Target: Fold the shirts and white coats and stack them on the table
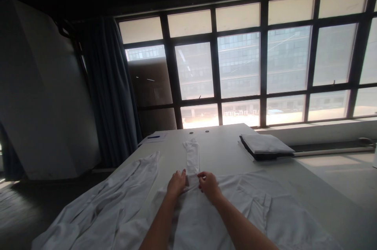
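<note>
A white cloth garment (200,218), perhaps a shirt, lies spread over the near part of the white table (219,151). From its far edge a narrow strip like a sleeve (193,157) stretches away from me, its end crumpled. My left hand (176,182) is at the left side of the strip's base, fingers bent and closed on the fabric. On the opposite side, my right hand (209,186) pinches the cloth between thumb and fingers. Both hands rest low, close to the tabletop, a short gap apart. The fingertips are partly hidden.
More rumpled white cloth (118,199) hangs over the table's left edge. A folded stack of white and black fabric (266,146) sits at the right. Paper with a blue pen (153,137) lies far left. Beyond stand a dark curtain (110,92) and a windowed wall.
</note>
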Tool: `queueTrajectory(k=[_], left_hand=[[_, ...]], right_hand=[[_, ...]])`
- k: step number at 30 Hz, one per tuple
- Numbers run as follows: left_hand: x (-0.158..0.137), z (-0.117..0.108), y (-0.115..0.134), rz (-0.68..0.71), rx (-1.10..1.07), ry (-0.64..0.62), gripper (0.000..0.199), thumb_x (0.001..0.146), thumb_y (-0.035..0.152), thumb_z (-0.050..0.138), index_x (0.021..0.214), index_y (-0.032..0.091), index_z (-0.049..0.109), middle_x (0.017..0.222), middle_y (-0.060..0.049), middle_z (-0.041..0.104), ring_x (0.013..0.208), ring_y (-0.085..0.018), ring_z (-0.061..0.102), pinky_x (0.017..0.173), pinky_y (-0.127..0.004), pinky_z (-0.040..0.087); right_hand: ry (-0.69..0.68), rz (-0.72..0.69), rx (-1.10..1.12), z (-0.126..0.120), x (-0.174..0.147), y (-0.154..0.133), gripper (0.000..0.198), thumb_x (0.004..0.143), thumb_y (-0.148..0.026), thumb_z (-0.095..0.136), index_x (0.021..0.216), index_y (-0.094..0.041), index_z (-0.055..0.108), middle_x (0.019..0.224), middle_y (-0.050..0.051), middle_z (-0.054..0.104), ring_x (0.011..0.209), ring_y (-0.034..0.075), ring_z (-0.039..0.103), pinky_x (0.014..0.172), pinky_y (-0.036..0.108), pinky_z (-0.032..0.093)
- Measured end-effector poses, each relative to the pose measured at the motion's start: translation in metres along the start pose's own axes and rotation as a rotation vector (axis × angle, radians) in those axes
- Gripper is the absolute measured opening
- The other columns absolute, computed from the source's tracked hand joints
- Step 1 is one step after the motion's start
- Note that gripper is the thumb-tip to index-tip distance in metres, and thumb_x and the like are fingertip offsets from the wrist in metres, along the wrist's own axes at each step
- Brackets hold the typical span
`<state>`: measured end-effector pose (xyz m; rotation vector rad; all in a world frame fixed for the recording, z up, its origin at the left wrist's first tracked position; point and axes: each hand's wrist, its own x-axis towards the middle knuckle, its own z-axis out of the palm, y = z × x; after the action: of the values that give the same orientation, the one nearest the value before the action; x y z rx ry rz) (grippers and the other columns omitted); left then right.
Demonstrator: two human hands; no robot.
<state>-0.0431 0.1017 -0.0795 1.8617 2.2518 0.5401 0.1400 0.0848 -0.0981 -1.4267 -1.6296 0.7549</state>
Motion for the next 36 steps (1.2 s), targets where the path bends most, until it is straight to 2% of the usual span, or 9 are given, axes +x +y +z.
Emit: queueTrajectory(k=[4,9,13,20,24,27,30,33,36], left_hand=[[0.002,-0.006,-0.01,0.003,-0.044,-0.016,0.043,0.102,0.042,0.038,0.104,0.015,0.072,0.106,-0.013,0.077,0.103,-0.023,0.071,0.08,-0.026,0.045],[0.002,-0.003,-0.015,0.015,-0.076,-0.041,0.033,0.093,0.046,0.057,0.096,0.018,0.074,0.09,-0.008,0.08,0.092,-0.021,0.073,0.071,-0.023,0.044],[0.001,0.0,-0.011,0.039,-0.051,-0.045,0.027,0.086,0.041,0.067,0.098,0.018,0.073,0.095,-0.007,0.079,0.093,-0.021,0.072,0.07,-0.023,0.043],[-0.008,-0.003,-0.003,0.098,0.03,-0.053,0.018,0.088,0.035,0.065,0.094,0.02,0.074,0.107,-0.007,0.075,0.1,-0.02,0.068,0.075,-0.023,0.042],[-0.015,-0.009,0.005,0.114,0.096,-0.042,0.018,0.089,0.032,0.063,0.096,0.019,0.072,0.11,-0.009,0.073,0.1,-0.022,0.068,0.08,-0.025,0.044],[-0.022,-0.012,0.014,0.131,0.136,-0.018,0.024,0.095,0.027,0.053,0.11,0.021,0.07,0.114,-0.011,0.071,0.101,-0.023,0.068,0.083,-0.028,0.045],[-0.029,-0.011,0.023,0.198,0.149,-0.025,0.04,0.092,0.017,0.051,0.129,0.028,0.063,0.135,-0.009,0.062,0.106,-0.021,0.067,0.087,-0.028,0.046],[-0.033,-0.01,0.027,0.268,0.151,-0.059,0.037,0.087,0.015,0.057,0.115,0.033,0.071,0.148,-0.003,0.053,0.11,-0.021,0.067,0.09,-0.028,0.046],[-0.033,-0.008,0.027,0.267,0.153,-0.05,0.026,0.092,0.022,0.051,0.099,0.027,0.076,0.128,-0.007,0.068,0.104,-0.022,0.069,0.087,-0.029,0.048]], right_hand=[[0.052,-0.018,0.01,-0.004,-0.003,-0.002,0.031,0.089,-0.02,0.044,0.099,-0.017,0.074,0.075,0.004,0.076,0.056,0.015,0.068,0.051,0.022,0.047],[0.098,-0.096,-0.067,-0.004,-0.009,-0.006,0.021,0.088,-0.034,0.059,0.094,-0.02,0.074,0.072,0.003,0.074,0.068,0.017,0.069,0.066,0.024,0.047],[0.093,-0.144,-0.131,-0.002,-0.013,-0.007,0.016,0.086,-0.032,0.064,0.091,-0.023,0.076,0.08,0.005,0.076,0.079,0.02,0.07,0.074,0.025,0.045],[0.258,-0.11,-0.151,-0.008,-0.008,-0.004,0.029,0.097,-0.026,0.042,0.095,-0.019,0.07,0.1,0.011,0.073,0.082,0.02,0.067,0.081,0.027,0.046],[0.315,-0.057,-0.17,-0.01,-0.006,-0.002,0.031,0.098,-0.028,0.037,0.098,-0.019,0.067,0.088,0.009,0.073,0.076,0.021,0.067,0.075,0.029,0.046],[0.311,-0.033,-0.191,-0.009,-0.007,-0.001,0.027,0.096,-0.026,0.039,0.099,-0.022,0.065,0.077,0.005,0.07,0.073,0.021,0.067,0.07,0.028,0.044],[0.309,-0.029,-0.221,-0.009,-0.008,0.0,0.028,0.088,-0.016,0.044,0.105,-0.022,0.065,0.085,0.005,0.071,0.083,0.022,0.067,0.075,0.028,0.044],[0.297,-0.061,-0.244,-0.01,-0.009,0.0,0.047,0.08,-0.006,0.043,0.118,-0.023,0.065,0.101,0.007,0.071,0.1,0.023,0.064,0.089,0.029,0.043],[0.264,-0.083,-0.264,-0.01,-0.01,-0.002,0.046,0.077,-0.006,0.046,0.109,-0.026,0.072,0.104,0.006,0.072,0.106,0.024,0.061,0.097,0.03,0.04]])
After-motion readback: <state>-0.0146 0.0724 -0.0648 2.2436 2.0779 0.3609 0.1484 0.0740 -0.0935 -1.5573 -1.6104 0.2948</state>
